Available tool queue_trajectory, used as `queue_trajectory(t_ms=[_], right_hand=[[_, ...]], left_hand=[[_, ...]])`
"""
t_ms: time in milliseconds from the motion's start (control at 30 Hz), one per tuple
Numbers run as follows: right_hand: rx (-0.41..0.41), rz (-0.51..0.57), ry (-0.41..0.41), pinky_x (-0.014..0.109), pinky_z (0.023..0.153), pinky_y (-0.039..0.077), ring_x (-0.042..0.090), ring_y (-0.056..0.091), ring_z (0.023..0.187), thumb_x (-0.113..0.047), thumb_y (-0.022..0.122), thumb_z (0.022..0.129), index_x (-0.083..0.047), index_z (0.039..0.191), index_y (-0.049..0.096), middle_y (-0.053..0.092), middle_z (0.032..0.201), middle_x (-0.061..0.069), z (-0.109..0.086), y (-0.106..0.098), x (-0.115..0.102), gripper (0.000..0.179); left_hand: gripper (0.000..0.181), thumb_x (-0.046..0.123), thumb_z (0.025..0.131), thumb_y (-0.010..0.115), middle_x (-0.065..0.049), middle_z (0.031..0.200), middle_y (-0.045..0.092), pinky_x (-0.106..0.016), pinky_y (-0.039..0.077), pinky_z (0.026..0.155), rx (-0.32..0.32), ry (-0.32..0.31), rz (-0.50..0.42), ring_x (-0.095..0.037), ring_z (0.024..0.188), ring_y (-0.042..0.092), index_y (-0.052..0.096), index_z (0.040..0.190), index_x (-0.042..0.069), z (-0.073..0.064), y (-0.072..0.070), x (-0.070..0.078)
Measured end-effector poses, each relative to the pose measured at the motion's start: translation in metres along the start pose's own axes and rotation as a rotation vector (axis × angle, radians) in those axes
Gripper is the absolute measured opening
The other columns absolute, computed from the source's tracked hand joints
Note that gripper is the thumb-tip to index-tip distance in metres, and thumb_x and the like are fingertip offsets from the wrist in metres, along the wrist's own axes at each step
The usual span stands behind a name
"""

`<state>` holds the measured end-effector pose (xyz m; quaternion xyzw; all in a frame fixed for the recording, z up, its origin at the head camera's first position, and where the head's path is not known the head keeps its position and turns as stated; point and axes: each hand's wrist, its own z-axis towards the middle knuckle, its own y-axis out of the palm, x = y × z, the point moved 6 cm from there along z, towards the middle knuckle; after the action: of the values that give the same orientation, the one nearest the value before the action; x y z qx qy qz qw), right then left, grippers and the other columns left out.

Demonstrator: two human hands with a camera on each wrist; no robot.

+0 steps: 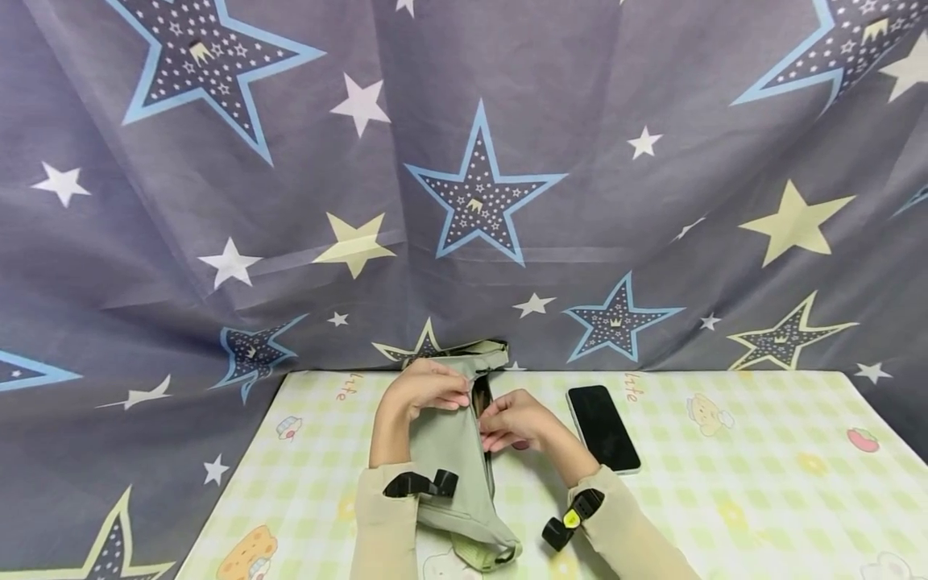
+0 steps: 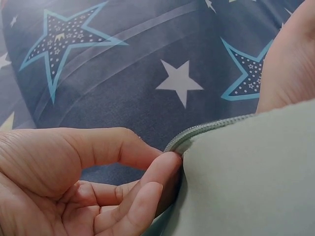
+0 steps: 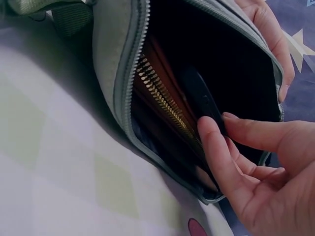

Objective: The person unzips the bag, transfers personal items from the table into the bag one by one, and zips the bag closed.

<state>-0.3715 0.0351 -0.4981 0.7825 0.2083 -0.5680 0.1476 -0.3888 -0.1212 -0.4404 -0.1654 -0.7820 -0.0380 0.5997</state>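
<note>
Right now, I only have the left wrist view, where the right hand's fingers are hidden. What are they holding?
Observer: The right hand pinches a black object at the mouth of the open bag.
Operator: Is anything else in there?
Observer: Yes, a brown item with a gold zip.
Operator: And outside the bag?
Observer: A phone lies on the table, to the bag's right in the head view.

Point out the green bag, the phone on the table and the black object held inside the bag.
Green bag [image 1: 451, 445], head view: its side panel.
Phone [image 1: 605, 428], head view: middle of its dark screen.
Black object [image 3: 201, 96], right wrist view: its exposed side.
</note>
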Motion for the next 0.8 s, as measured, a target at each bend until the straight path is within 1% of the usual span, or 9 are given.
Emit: queue_trajectory(t_ms=[100,300,400,533,600,700,800], right_hand=[[-0.017,-0.002,0.006,0.023,0.058,0.063,0.012,0.07,0.059,0.004,0.064,0.092,0.009,0.095,0.068,0.071,0.069,0.007,0.001,0.001,0.001,0.006],[-0.025,-0.007,0.01,0.022,0.059,0.062,0.013,0.07,0.062,0.005,0.063,0.092,0.01,0.098,0.069,0.071,0.069,0.007,0.001,-0.002,0.0,0.01],[-0.037,-0.013,0.001,0.023,0.061,0.063,0.013,0.071,0.064,0.003,0.064,0.093,0.01,0.102,0.069,0.073,0.071,0.007,0.001,-0.005,-0.005,0.013],[-0.042,-0.009,-0.016,0.026,0.065,0.064,0.014,0.073,0.066,0.0,0.066,0.093,0.01,0.105,0.068,0.074,0.075,0.008,-0.001,-0.009,-0.01,0.016],[-0.026,0.0,-0.019,0.026,0.066,0.064,0.014,0.073,0.067,-0.001,0.067,0.093,0.009,0.106,0.068,0.074,0.077,0.008,-0.002,-0.013,-0.012,0.017],[0.003,-0.001,-0.04,0.025,0.065,0.064,0.012,0.072,0.067,-0.003,0.067,0.094,0.009,0.106,0.068,0.075,0.08,0.008,-0.006,-0.022,-0.016,0.017],[0.042,0.016,-0.088,0.025,0.065,0.064,0.012,0.072,0.068,-0.002,0.065,0.095,0.011,0.107,0.067,0.075,0.082,0.008,-0.014,-0.034,-0.025,0.018]], left_hand=[[0.026,0.004,0.092,0.066,0.001,0.069,0.072,-0.018,0.062,0.066,0.0,-0.003,-0.001,-0.007,0.066,0.071,0.069,0.113,-0.012,-0.001,0.0,-0.001],[0.024,0.003,0.092,0.065,0.002,0.068,0.072,-0.018,0.062,0.065,0.007,0.015,-0.013,-0.007,0.065,0.071,0.07,0.11,-0.012,-0.002,0.002,0.003],[0.024,0.004,0.092,0.066,0.002,0.068,0.072,-0.019,0.062,0.065,0.012,0.017,-0.004,-0.007,0.065,0.071,0.07,0.109,-0.011,-0.001,0.0,0.006],[0.023,0.004,0.091,0.066,0.001,0.069,0.073,-0.019,0.062,0.065,0.017,0.009,0.011,-0.008,0.066,0.071,0.071,0.108,-0.01,-0.001,0.0,0.006],[0.023,0.004,0.091,0.066,0.001,0.069,0.072,-0.019,0.062,0.065,0.014,0.005,0.009,-0.008,0.066,0.071,0.071,0.109,-0.01,-0.002,0.0,0.005],[0.024,0.004,0.091,0.066,0.001,0.069,0.072,-0.018,0.062,0.065,0.007,0.016,0.005,-0.007,0.066,0.071,0.07,0.109,-0.012,-0.003,0.0,0.005],[0.024,0.003,0.09,0.066,0.001,0.068,0.072,-0.017,0.061,0.064,0.003,0.02,-0.008,-0.006,0.065,0.071,0.069,0.109,-0.013,-0.005,0.001,0.003]])
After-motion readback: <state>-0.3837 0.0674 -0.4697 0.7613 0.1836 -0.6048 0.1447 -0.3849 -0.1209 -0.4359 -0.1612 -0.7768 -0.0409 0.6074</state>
